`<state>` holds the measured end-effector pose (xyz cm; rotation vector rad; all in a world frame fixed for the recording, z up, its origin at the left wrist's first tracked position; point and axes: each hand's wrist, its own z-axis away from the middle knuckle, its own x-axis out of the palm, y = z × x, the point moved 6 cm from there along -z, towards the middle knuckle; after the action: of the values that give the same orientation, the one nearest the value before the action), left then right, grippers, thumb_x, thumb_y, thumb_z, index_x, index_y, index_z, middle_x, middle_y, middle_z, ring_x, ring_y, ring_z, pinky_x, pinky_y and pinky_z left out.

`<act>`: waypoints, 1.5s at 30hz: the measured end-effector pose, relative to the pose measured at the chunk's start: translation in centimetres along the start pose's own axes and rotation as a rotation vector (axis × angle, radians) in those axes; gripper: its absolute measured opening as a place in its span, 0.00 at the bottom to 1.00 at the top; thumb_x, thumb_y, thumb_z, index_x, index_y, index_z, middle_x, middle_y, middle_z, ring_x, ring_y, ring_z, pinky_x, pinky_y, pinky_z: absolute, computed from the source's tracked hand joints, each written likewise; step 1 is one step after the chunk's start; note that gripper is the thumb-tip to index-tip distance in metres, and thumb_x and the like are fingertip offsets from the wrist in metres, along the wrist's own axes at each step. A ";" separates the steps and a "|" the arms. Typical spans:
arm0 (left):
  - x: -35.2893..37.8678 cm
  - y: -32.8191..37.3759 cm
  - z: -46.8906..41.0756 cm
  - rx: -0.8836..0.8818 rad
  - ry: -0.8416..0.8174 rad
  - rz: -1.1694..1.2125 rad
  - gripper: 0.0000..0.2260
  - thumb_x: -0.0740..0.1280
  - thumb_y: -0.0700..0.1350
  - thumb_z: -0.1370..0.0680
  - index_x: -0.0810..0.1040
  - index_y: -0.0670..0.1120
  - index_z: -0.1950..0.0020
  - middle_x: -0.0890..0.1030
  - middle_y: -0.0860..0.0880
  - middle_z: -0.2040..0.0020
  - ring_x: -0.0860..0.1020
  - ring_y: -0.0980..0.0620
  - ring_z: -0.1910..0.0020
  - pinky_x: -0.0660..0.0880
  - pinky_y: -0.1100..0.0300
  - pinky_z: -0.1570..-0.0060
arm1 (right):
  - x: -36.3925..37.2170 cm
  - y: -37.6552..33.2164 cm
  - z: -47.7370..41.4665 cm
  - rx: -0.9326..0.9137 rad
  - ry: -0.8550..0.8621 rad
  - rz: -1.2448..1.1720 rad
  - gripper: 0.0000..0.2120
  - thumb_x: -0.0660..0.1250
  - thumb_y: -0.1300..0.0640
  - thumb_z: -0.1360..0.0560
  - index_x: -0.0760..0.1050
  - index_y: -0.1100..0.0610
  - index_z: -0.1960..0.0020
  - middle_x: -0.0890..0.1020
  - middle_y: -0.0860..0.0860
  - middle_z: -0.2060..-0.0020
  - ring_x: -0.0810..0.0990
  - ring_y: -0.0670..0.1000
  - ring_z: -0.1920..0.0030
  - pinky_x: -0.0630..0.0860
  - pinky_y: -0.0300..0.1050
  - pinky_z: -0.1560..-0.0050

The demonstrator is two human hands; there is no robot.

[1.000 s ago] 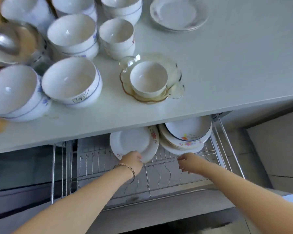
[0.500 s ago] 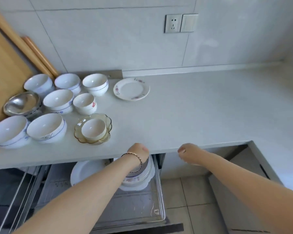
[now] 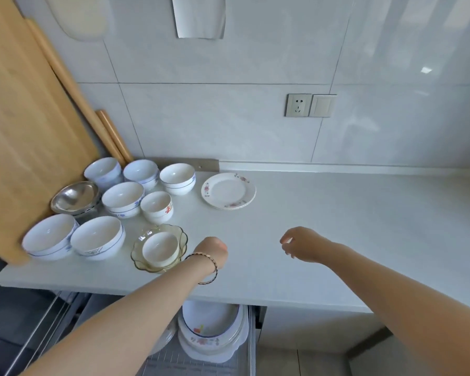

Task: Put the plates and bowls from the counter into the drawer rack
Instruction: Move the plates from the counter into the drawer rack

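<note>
On the white counter (image 3: 337,226) stand several white bowls (image 3: 122,198) with blue trim at the left, a steel bowl (image 3: 75,196), and a small white bowl inside a glass dish (image 3: 159,248). A short stack of flowered plates (image 3: 228,190) lies further back. My left hand (image 3: 210,251), bracelet on its wrist, hovers over the counter beside the glass dish, holding nothing. My right hand (image 3: 300,244) hovers to the right, fingers loosely apart and empty. Below the counter edge, the drawer rack (image 3: 247,356) holds stacked plates (image 3: 210,329).
A wooden cutting board (image 3: 25,126) and rolling pins (image 3: 111,137) lean against the wall at left. A wall socket and switch (image 3: 310,105) sit above the counter. A tiled floor shows at the bottom right.
Both hands have risen from the drawer rack to above the counter, leaving the plate in the rack. The view has tilted up toward the wall.
</note>
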<state>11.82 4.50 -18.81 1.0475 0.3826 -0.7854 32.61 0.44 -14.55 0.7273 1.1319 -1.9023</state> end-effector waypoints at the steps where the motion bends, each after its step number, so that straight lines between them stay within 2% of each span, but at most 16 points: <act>1: -0.5 -0.1 -0.5 -0.014 0.010 0.018 0.16 0.55 0.33 0.24 0.64 0.47 0.69 0.74 0.42 0.56 0.73 0.48 0.57 0.68 0.59 0.58 | -0.2 -0.1 -0.8 -0.001 -0.004 -0.002 0.15 0.57 0.58 0.22 0.75 0.57 0.38 0.78 0.53 0.40 0.75 0.54 0.37 0.70 0.44 0.42; 4: -1.4 -0.5 -2.4 -0.048 0.025 0.093 0.14 0.56 0.34 0.23 0.68 0.48 0.66 0.75 0.42 0.55 0.73 0.47 0.57 0.72 0.59 0.58 | -0.8 -0.2 -3.6 -0.006 0.000 -0.047 0.13 0.58 0.59 0.23 0.76 0.57 0.42 0.80 0.53 0.52 0.80 0.54 0.46 0.72 0.42 0.50; 6: -1.3 -0.7 -3.8 -0.085 0.001 0.180 0.09 0.56 0.35 0.23 0.75 0.44 0.51 0.77 0.41 0.50 0.75 0.46 0.57 0.69 0.62 0.66 | -0.9 -0.1 -5.9 0.003 -0.008 -0.081 0.11 0.58 0.60 0.24 0.77 0.57 0.46 0.80 0.52 0.57 0.80 0.52 0.55 0.72 0.41 0.54; 9: -0.9 -1.1 -6.8 -0.163 0.029 0.340 0.17 0.56 0.35 0.23 0.69 0.42 0.34 0.76 0.39 0.37 0.81 0.39 0.49 0.67 0.63 0.71 | -0.7 0.4 -10.2 0.022 -0.029 -0.098 0.13 0.58 0.61 0.24 0.77 0.58 0.44 0.80 0.52 0.59 0.79 0.52 0.58 0.72 0.40 0.53; 13: -0.4 -0.5 -12.5 -0.242 0.101 0.514 0.18 0.56 0.35 0.23 0.67 0.43 0.33 0.74 0.40 0.37 0.81 0.40 0.51 0.71 0.61 0.64 | -0.5 0.5 -17.6 0.027 -0.065 -0.075 0.15 0.58 0.59 0.24 0.75 0.57 0.39 0.81 0.54 0.51 0.78 0.52 0.53 0.72 0.42 0.49; 16: 0.0 0.0 -17.7 -0.284 0.136 0.605 0.20 0.57 0.34 0.24 0.65 0.43 0.31 0.73 0.41 0.48 0.78 0.42 0.57 0.75 0.55 0.56 | -0.9 0.4 -24.2 0.034 -0.041 -0.087 0.18 0.58 0.57 0.23 0.71 0.55 0.34 0.78 0.55 0.39 0.77 0.54 0.41 0.71 0.44 0.41; 20: 0.5 0.7 -25.3 -0.382 0.179 0.604 0.25 0.61 0.38 0.31 0.65 0.44 0.34 0.73 0.45 0.59 0.73 0.43 0.58 0.75 0.51 0.47 | -2.0 1.5 -33.1 0.103 0.054 -0.067 0.19 0.56 0.56 0.21 0.68 0.59 0.32 0.74 0.55 0.35 0.73 0.56 0.35 0.69 0.46 0.37; 24: 1.1 -1.0 -31.7 -0.499 0.315 0.704 0.21 0.61 0.40 0.41 0.73 0.35 0.49 0.79 0.35 0.52 0.76 0.41 0.55 0.75 0.50 0.45 | -1.5 2.1 -40.3 0.152 0.054 -0.164 0.20 0.56 0.53 0.21 0.68 0.67 0.36 0.78 0.60 0.47 0.76 0.58 0.49 0.71 0.45 0.49; 27: 0.5 -0.8 -33.3 -0.523 0.388 0.678 0.05 0.64 0.37 0.34 0.71 0.44 0.60 0.76 0.44 0.60 0.74 0.43 0.55 0.76 0.48 0.43 | 0.1 1.4 -43.6 0.112 -0.026 -0.336 0.17 0.58 0.54 0.23 0.71 0.67 0.43 0.79 0.61 0.53 0.79 0.59 0.54 0.77 0.53 0.45; 29: -0.2 -1.0 -33.3 -0.558 0.488 0.613 0.12 0.63 0.36 0.30 0.73 0.41 0.47 0.75 0.42 0.46 0.75 0.39 0.47 0.73 0.50 0.41 | 0.9 1.2 -44.7 0.118 -0.035 -0.453 0.13 0.59 0.58 0.24 0.72 0.65 0.43 0.77 0.59 0.53 0.78 0.59 0.53 0.77 0.56 0.42; 31: -0.6 -1.8 -33.3 -0.656 0.554 0.484 0.20 0.61 0.36 0.26 0.67 0.40 0.34 0.66 0.39 0.33 0.71 0.38 0.37 0.70 0.53 0.40 | 1.5 1.6 -45.3 0.136 -0.010 -0.538 0.13 0.59 0.63 0.25 0.74 0.66 0.43 0.75 0.57 0.55 0.76 0.57 0.56 0.78 0.52 0.50; 33: -0.2 -2.7 -33.4 -0.692 0.524 0.538 0.17 0.61 0.35 0.26 0.70 0.38 0.37 0.69 0.37 0.36 0.74 0.37 0.40 0.72 0.51 0.44 | 1.8 2.0 -45.5 0.134 0.019 -0.581 0.11 0.58 0.65 0.27 0.75 0.65 0.47 0.75 0.57 0.57 0.73 0.55 0.60 0.71 0.44 0.61; 35: 0.5 -2.9 -34.1 -0.615 0.480 0.785 0.07 0.58 0.30 0.27 0.75 0.38 0.56 0.77 0.39 0.52 0.76 0.39 0.53 0.76 0.50 0.55 | 1.9 2.3 -45.5 0.139 0.036 -0.632 0.12 0.58 0.66 0.27 0.75 0.65 0.46 0.75 0.56 0.57 0.72 0.54 0.59 0.68 0.42 0.62; 36: 0.7 -2.7 -34.2 -0.591 0.460 0.884 0.10 0.56 0.28 0.26 0.73 0.38 0.61 0.77 0.41 0.57 0.75 0.41 0.55 0.75 0.49 0.57 | 1.9 2.4 -45.5 0.139 0.041 -0.661 0.13 0.59 0.66 0.27 0.76 0.65 0.45 0.76 0.56 0.57 0.72 0.54 0.58 0.69 0.42 0.61; 41: 1.0 -1.9 -33.7 -0.527 0.411 1.005 0.15 0.54 0.23 0.26 0.73 0.39 0.50 0.76 0.40 0.50 0.75 0.41 0.52 0.75 0.47 0.55 | 1.7 2.6 -44.6 0.143 0.050 -0.700 0.14 0.59 0.66 0.27 0.76 0.66 0.43 0.77 0.57 0.56 0.73 0.53 0.56 0.73 0.47 0.54; 45: 1.6 -1.7 -30.6 -0.502 0.344 0.998 0.17 0.55 0.23 0.27 0.74 0.38 0.46 0.77 0.39 0.48 0.76 0.41 0.51 0.76 0.48 0.53 | 1.2 3.2 -40.7 0.151 0.079 -0.715 0.14 0.59 0.67 0.26 0.75 0.69 0.43 0.78 0.66 0.54 0.72 0.53 0.56 0.76 0.54 0.43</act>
<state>13.97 30.37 -35.23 0.7477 0.2714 0.3791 37.86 35.59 -34.73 0.5114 1.4361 -2.5907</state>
